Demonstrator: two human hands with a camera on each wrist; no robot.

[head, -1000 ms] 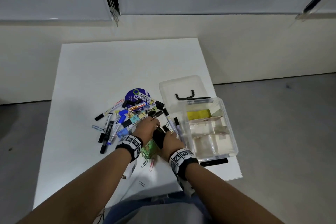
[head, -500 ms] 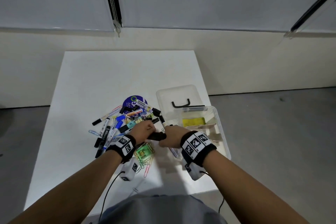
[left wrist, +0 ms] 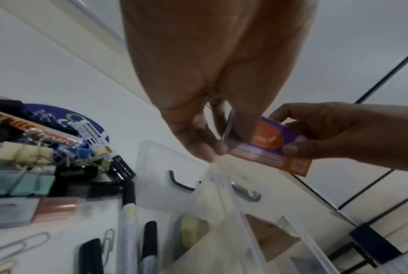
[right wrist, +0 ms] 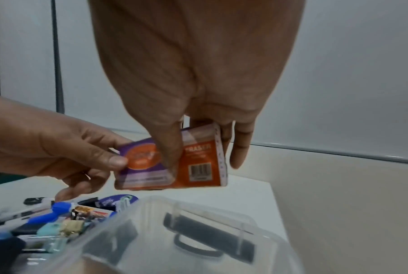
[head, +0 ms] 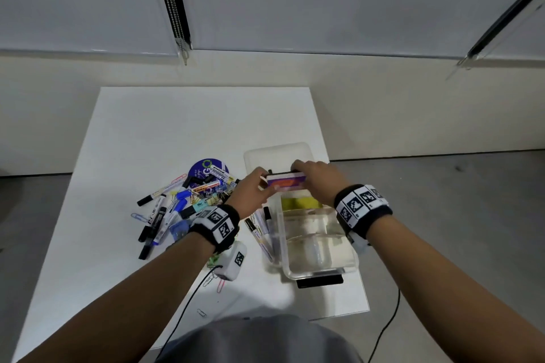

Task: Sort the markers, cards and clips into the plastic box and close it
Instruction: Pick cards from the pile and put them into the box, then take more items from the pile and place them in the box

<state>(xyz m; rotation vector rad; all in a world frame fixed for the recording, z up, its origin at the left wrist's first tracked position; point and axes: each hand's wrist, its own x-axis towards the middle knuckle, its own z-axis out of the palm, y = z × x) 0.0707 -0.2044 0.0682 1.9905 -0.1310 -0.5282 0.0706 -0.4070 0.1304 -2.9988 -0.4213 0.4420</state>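
Two hands share one small purple-and-orange packet (head: 285, 183), held in the air above the far end of the clear plastic box (head: 318, 256). The left hand (head: 250, 193) pinches its left end between thumb and fingers, and the right hand (head: 317, 178) clamps the other end, thumb (right wrist: 167, 148) across the printed face and fingers behind. The right wrist view shows a barcode and the letters "RASER" on the orange part of the packet. Below it the box stands open on the white table (head: 147, 132), divided into compartments, with something yellow (head: 299, 203) in the farthest one. Its clear lid (head: 277, 153), with a black handle (left wrist: 179, 182), lies flat just beyond the box. Several markers (head: 264, 233) lie along the box's left wall. Farther left sits the unsorted heap: more markers (head: 156, 216), pastel binder clips (left wrist: 22, 174), a round blue card (head: 206, 169), and loose paper clips (head: 138, 216) scattered at the heap's edges. A black cable (head: 182, 312) trails from the left wrist unit toward the table's near edge.
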